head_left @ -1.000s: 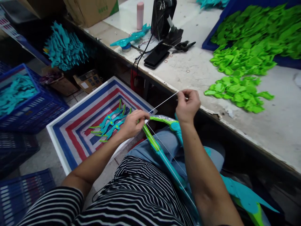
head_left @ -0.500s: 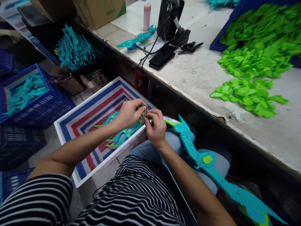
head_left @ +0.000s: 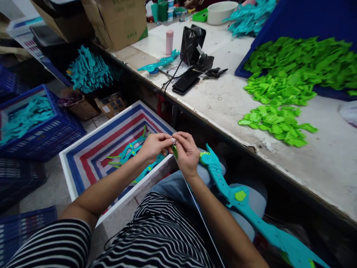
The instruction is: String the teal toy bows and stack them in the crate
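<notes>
A teal and lime-green toy bow [head_left: 242, 204] lies across my lap, its lower limb running to the bottom right. Its upper end passes behind my right hand [head_left: 187, 152], which is closed at the green tip. Pressed up against it, my left hand [head_left: 155, 147] pinches a white string [head_left: 173, 140], which is looped at the fingertips. From there the string stretches down past my right forearm. The fingers partly cover the tip and the loop. Under my left forearm, a white-rimmed crate [head_left: 68, 169] with a striped lining holds several teal and green bows [head_left: 131, 150].
On the workbench [head_left: 217, 115] are a heap of green plastic parts [head_left: 279, 119], a blue bin [head_left: 281, 22], a small black fan [head_left: 191, 44], a black phone [head_left: 185, 82] and a pink bottle [head_left: 169, 42]. Blue crates [head_left: 60, 128] of teal parts stand at left.
The view has tilted up, showing more of the bench's far end. My hands have come closer together at the bow's tip, and the white string now shows taut beside my right forearm.
</notes>
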Demonstrator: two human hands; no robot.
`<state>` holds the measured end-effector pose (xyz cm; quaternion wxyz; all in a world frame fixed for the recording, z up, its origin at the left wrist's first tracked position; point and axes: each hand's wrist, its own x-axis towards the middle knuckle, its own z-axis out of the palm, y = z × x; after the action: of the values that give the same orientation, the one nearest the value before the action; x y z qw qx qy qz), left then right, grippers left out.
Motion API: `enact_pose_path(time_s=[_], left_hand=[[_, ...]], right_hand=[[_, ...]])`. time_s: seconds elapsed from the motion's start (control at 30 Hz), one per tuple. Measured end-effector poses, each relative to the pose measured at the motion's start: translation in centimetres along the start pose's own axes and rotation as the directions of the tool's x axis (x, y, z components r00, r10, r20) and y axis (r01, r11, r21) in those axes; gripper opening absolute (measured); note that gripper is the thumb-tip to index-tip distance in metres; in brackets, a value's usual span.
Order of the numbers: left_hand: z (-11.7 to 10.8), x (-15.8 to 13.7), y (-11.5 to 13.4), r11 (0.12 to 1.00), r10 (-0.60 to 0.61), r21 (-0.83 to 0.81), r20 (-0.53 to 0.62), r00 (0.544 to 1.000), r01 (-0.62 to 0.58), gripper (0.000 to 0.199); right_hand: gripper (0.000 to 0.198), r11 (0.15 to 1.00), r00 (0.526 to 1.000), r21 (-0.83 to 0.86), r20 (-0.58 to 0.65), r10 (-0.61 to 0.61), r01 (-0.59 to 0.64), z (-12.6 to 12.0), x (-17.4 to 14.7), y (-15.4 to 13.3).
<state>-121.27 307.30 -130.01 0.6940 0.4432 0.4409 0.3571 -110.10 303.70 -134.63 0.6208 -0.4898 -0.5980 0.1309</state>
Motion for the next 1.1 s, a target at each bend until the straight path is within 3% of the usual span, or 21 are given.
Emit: enact_pose_path(time_s=[0.13,0.23,0.33,0.43,0.57,0.87,1.03,1.1], left_hand=[[0.8,0.3,-0.5,0.997,-0.008,-0.078,-0.099,0.995,0.0,0.014],[0.8,0.6,-0.2,0.994,-0.04,-0.105,-0.048,0.998,0.035,0.011],[0.6,0.6,0.1,0.995,-0.041,-0.085,0.03,0.999,0.043,0.005],[0.5,0.3,-0.1,0.997,0.054,0.046,0.081,0.995,-0.058,0.009],[0.9,0.2,-1.0,0.951,0.246,0.179,0.056,0.968,-0.252,0.009],[0.6,0.1,-2.9,0.751,0.445,0.549,-0.01,0.896,-0.367,0.017],[-0.3,0.1,-2.7,0.536,0.478,0.71,0.192,0.857,-0.457,0.017],[-0.6,0.0,-2.7,0.495,0.457,0.715,0.27,0.847,-0.495,0.02]], right_hand=[[0.02,0.997,0.997,-0.033,0.021,-0.072,0.072,-0.9,0.3,0.1],[0.014,0.979,0.983,-0.114,0.088,-0.159,0.168,-1.8,0.9,0.2],[0.014,0.971,0.976,-0.149,0.142,-0.164,0.185,-2.5,1.6,0.5],[0.013,0.96,0.968,-0.182,0.173,-0.182,0.213,-2.9,2.0,0.7],[0.014,0.916,0.949,-0.281,0.216,-0.231,0.287,-3.1,2.1,0.3],[0.013,0.958,0.966,-0.226,0.227,-0.122,0.174,-3.9,1.6,0.3],[0.011,0.955,0.943,-0.195,0.29,-0.164,0.225,-4.4,0.8,1.0],[0.011,0.933,0.927,-0.223,0.312,-0.207,0.283,-4.3,0.3,1.5]])
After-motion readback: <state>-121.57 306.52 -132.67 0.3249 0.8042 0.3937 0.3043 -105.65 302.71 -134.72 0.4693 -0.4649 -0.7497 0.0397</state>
